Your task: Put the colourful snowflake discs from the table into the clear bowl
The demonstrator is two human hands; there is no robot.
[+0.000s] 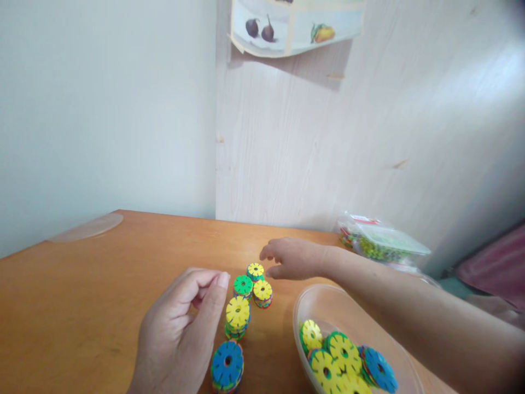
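Thumb and forefinger meet on my left hand (184, 323), and I see nothing between them; it is just left of the stacks of notched plastic discs. My right hand (293, 257) is open, fingers bent and apart, close to the farthest stack with a yellow top (255, 270). Nearer me stand a green-topped stack (243, 285) and a second yellow-topped stack (262, 291). A taller yellow-topped stack (238, 313) is beside my left hand. Closest to me is a blue-topped stack (228, 365). The discs beneath show mixed colours.
A clear plastic bowl (301, 303) at the lower right holds several yellow, green and blue discs (343, 353), partly under my right forearm. Behind it are clear food boxes (385, 243). A translucent lid (90, 227) lies at the table's (82, 290) far left edge, near the wall.
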